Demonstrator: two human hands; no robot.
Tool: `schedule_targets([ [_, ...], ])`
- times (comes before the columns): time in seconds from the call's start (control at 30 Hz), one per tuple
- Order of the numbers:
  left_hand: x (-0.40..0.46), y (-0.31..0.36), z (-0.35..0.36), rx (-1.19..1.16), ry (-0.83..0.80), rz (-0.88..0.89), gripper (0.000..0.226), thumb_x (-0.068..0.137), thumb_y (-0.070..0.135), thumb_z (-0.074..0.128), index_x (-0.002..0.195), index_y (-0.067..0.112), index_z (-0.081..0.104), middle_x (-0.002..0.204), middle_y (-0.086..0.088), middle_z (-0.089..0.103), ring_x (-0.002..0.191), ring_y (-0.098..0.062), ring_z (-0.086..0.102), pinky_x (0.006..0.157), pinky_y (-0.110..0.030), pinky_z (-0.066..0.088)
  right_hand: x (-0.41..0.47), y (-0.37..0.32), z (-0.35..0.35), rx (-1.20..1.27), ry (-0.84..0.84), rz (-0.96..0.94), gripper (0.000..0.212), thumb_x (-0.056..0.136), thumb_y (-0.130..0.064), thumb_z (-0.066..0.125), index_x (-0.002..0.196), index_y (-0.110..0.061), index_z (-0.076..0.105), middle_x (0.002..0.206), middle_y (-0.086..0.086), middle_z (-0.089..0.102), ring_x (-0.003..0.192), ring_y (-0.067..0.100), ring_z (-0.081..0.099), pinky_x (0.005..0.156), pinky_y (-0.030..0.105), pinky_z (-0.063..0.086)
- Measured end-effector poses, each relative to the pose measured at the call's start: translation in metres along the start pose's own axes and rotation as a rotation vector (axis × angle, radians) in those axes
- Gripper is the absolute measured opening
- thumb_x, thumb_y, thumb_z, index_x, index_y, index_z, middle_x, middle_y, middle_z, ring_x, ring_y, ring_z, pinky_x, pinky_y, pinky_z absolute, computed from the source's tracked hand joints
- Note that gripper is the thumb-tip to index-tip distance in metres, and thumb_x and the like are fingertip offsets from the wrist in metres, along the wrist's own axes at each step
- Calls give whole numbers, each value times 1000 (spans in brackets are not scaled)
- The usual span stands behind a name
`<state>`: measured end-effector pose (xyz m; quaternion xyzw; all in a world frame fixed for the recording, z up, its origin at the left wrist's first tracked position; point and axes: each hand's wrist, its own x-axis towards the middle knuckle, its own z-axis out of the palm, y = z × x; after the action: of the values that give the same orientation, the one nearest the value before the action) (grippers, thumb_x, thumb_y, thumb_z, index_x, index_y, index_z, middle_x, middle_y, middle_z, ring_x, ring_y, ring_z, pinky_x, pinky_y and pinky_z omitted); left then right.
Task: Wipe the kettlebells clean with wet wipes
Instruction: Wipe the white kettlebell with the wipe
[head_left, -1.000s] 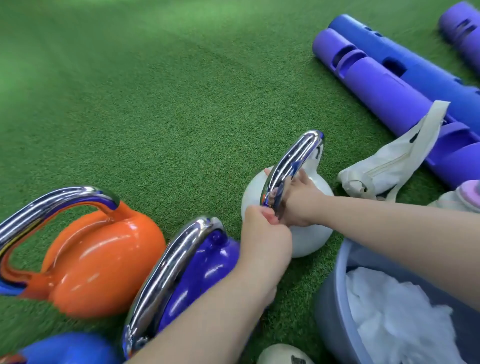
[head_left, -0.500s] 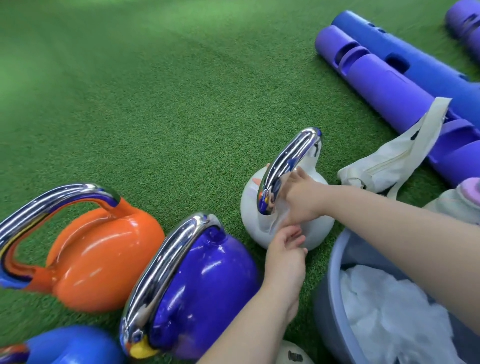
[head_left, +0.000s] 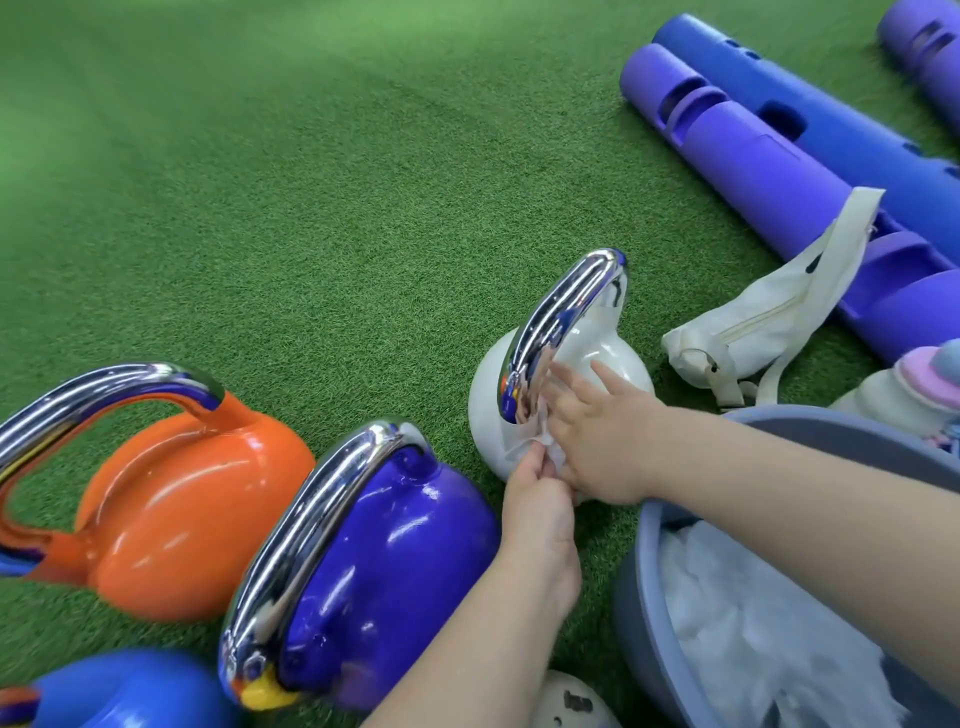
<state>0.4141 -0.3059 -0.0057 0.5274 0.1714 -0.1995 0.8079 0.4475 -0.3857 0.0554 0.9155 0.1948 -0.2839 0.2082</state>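
A person is working a white wet wipe (head_left: 537, 449) against the near side of a white kettlebell (head_left: 597, 358) that is standing upright on green artificial turf (head_left: 311, 208). The left hand (head_left: 540, 514) is pinching the lower edge of the wipe between curled fingertips, just below the kettlebell's chrome handle (head_left: 561, 317). The right hand (head_left: 597, 431) is lying flat over the wipe, fingers extended and pressing it to the kettlebell's body. To the left of the white kettlebell, a purple kettlebell (head_left: 384, 561) and an orange kettlebell (head_left: 182, 514) are sitting side by side, with a blue kettlebell (head_left: 130, 691) nearer the camera. To its right, a grey basin (head_left: 644, 618) is holding crumpled white wipes (head_left: 753, 634), and a cream pouch (head_left: 753, 317) is resting against purple and blue tubes (head_left: 769, 171).
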Motion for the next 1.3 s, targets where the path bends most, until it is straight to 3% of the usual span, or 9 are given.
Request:
schedule_targets([
  [0.1, -3, -3, -5, -2, 7, 13, 49, 89, -15, 30, 130, 3, 48, 129, -10, 58, 117, -18, 56, 83, -17, 49, -2, -12, 4, -1, -38, 16, 62, 99, -27, 28, 149, -6, 0, 154, 17, -22, 142, 30, -20, 115, 50, -6],
  [0.3, 0, 3, -18, 118, 72, 108, 68, 77, -25, 24, 118, 17, 57, 124, 0, 62, 115, -10, 53, 107, -36, 30, -5, -20, 5, 27, 22, 39, 64, 98, -22, 29, 149, -7, -5, 156, 16, -17, 143, 28, -18, 116, 48, -5],
  [0.43, 16, 20, -22, 158, 56, 186, 67, 73, -28, 27, 101, 22, 63, 103, 4, 69, 101, -8, 63, 85, -17, 49, -6, -24, 6, 57, -40, 84, 68, 96, -23, 33, 150, -18, -7, 153, 18, -24, 142, 29, -22, 113, 53, -9],
  [0.6, 33, 41, -22, 497, 38, 270, 43, 74, -22, 36, 70, 18, 53, 69, 4, 58, 65, -8, 52, 57, -11, 42, 0, -29, -3, 97, -18, 122, 81, 92, -25, 40, 146, -29, -20, 152, 20, -26, 141, 33, -24, 113, 57, -8],
  [0.7, 36, 37, -32, 672, 36, 350, 45, 74, -17, 46, 76, 26, 59, 78, 8, 64, 75, -7, 56, 68, -19, 43, 3, -25, -5, 103, -16, 121, 79, 93, -24, 40, 146, -35, -18, 152, 18, -26, 141, 34, -24, 111, 60, -8],
  [0.8, 28, 28, -40, 633, 72, 383, 51, 79, -6, 61, 81, 45, 59, 79, 23, 66, 75, 10, 59, 70, -8, 45, -3, -15, -3, 104, -57, 108, 75, 93, -22, 41, 145, -45, -8, 152, 15, -28, 141, 33, -22, 111, 61, -6],
  [1.03, 25, 17, -32, 681, 254, 323, 9, 81, 11, 68, 86, 17, 71, 69, 7, 63, 71, -8, 52, 52, -14, 34, -5, -10, 0, 254, 57, 177, 63, 92, -21, 39, 147, -40, 15, 156, 5, -22, 145, 25, -12, 115, 51, -2],
  [1.2, 31, 35, -33, 687, 172, 443, 35, 74, 14, 75, 107, 25, 70, 99, 1, 69, 96, -13, 63, 89, -31, 48, -9, -10, 4, 327, 198, 196, 53, 94, -22, 36, 146, -28, 26, 157, 6, -14, 146, 22, -6, 117, 46, 0],
  [1.3, 24, 47, -30, 749, 162, 525, 30, 74, 13, 75, 94, 33, 67, 91, 7, 65, 93, -14, 62, 86, -27, 46, -8, -5, 1, 435, 228, 195, 52, 93, -20, 35, 144, -24, 29, 158, 6, -11, 146, 21, -3, 118, 42, 3],
])
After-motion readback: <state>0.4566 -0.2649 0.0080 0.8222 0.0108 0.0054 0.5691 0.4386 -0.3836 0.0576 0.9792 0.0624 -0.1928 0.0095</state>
